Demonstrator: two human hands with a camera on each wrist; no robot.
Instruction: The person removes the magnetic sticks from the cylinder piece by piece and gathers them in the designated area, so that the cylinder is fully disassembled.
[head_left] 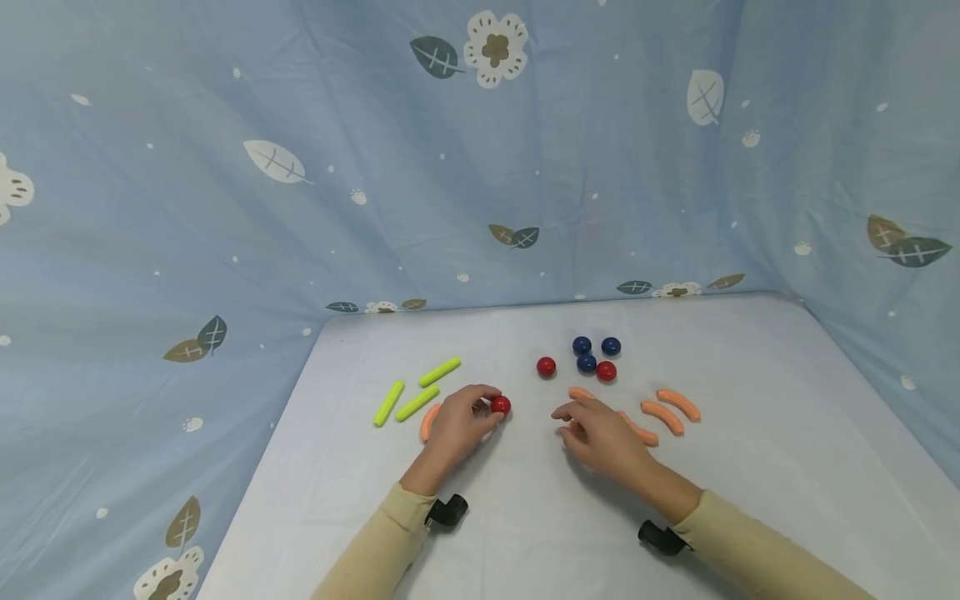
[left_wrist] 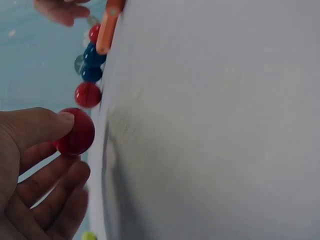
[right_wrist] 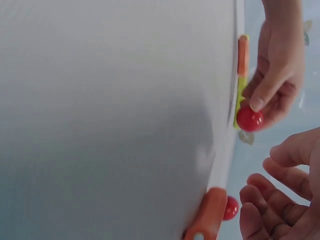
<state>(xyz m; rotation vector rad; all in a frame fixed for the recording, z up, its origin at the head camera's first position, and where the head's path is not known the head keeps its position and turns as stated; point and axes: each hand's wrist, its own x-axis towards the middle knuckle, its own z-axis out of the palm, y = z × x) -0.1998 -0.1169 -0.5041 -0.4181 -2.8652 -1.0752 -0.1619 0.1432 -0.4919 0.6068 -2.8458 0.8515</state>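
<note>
Between thumb and fingers, my left hand (head_left: pixel 461 423) pinches a shiny red ball (head_left: pixel 500 406); the left wrist view shows this red ball (left_wrist: pixel 77 132) with the thumb on its near side. Partly behind that hand lies an orange curved stick (head_left: pixel 428 422). My right hand (head_left: pixel 602 437) holds nothing, its fingers loosely bent and apart in the right wrist view. It hovers over the table beside an orange curved stick (head_left: pixel 640 429) and partly covers another orange stick (head_left: pixel 581 392). Further back sit two more red balls, one (head_left: pixel 546 367) apart and one (head_left: pixel 606 371) close to a blue ball (head_left: pixel 587 363).
Two more blue balls (head_left: pixel 581 345) sit at the back. Three yellow-green sticks (head_left: pixel 417 403) lie left of the left hand. Two orange curved sticks (head_left: pixel 663 417) lie right of the right hand. A white-covered table (head_left: pixel 517 533) meets a blue patterned curtain (head_left: pixel 465 167).
</note>
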